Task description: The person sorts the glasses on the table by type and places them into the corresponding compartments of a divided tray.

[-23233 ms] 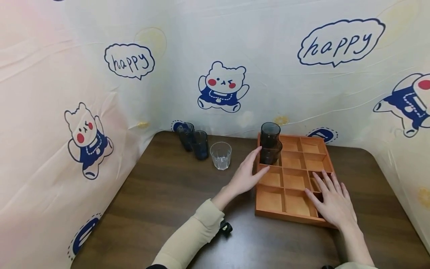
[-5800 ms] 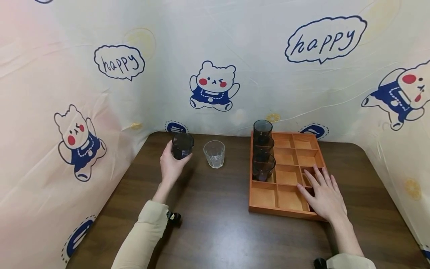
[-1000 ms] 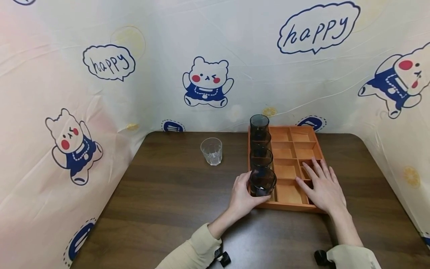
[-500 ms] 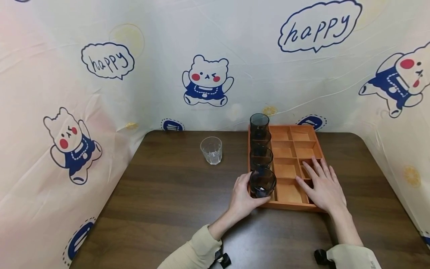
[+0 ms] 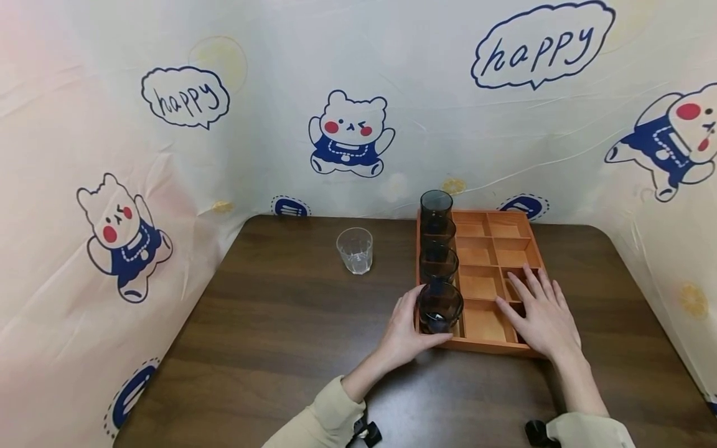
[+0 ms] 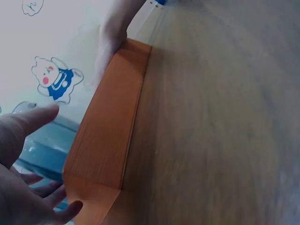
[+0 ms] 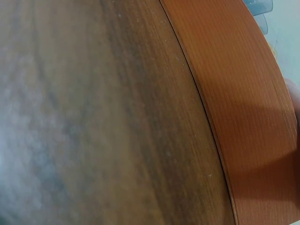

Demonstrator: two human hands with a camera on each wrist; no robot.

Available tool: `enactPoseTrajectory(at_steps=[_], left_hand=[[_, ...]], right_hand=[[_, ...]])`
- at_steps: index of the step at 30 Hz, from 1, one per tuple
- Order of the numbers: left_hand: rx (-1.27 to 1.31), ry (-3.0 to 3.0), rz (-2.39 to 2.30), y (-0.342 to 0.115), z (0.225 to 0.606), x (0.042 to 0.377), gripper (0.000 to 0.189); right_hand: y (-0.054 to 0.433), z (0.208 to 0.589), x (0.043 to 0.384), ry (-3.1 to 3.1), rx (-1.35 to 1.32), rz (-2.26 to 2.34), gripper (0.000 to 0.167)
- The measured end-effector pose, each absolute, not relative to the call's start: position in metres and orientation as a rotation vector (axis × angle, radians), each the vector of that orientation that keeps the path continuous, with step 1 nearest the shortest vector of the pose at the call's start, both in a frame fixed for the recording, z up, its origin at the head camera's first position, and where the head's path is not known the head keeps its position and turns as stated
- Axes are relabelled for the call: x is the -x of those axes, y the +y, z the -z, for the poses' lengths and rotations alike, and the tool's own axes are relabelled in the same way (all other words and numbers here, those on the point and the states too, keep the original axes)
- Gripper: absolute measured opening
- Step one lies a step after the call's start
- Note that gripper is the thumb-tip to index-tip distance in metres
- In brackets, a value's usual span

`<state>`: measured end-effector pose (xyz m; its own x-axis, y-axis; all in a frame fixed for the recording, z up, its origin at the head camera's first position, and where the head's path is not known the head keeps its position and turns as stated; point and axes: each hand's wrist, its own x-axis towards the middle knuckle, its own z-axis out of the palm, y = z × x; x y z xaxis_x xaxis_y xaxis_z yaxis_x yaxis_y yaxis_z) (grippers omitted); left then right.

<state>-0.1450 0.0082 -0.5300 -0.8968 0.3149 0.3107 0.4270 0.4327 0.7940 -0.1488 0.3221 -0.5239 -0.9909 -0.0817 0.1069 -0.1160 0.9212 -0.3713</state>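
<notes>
In the head view, my left hand (image 5: 404, 333) is around the nearest dark glass tumbler (image 5: 440, 308), which stands in the front left compartment of the wooden tray (image 5: 486, 343). The thumb (image 6: 44, 117) is straight beside the glass in the left wrist view, and the other fingers are loosely bent at the tray's corner. Behind this tumbler, several dark tumblers (image 5: 439, 261) stand in line along the left column. My right hand (image 5: 549, 320) rests with spread fingers on the tray's right side. Its fingers are mostly hidden in the right wrist view.
A clear faceted glass (image 5: 356, 252) stands on the brown table (image 5: 269, 323), left of the tray. Patterned cloth (image 5: 263, 124) hangs behind and beside the table. Black wrist straps (image 5: 370, 434) show at the sleeves.
Over the earlier frames, the dark tumblers on the left came into the tray's left column. In the last second, the nearest tumbler has sunk slightly lower; my right hand stays put.
</notes>
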Motion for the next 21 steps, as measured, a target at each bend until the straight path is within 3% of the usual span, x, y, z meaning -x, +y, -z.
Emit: enactPoseTrajectory(at_steps=[7, 21], left_hand=[[0.617, -2.725, 1.51, -0.008, 0.496, 0.139, 0.111], [0.499, -2.662, 1.084, -0.051, 0.484, 0.162, 0.128]], right_hand=[[0.323, 0.525, 0.147, -2.981, -0.155, -0.59, 0.081], [0.323, 0.527, 0.149, -2.978, -0.157, -0.582, 0.082]])
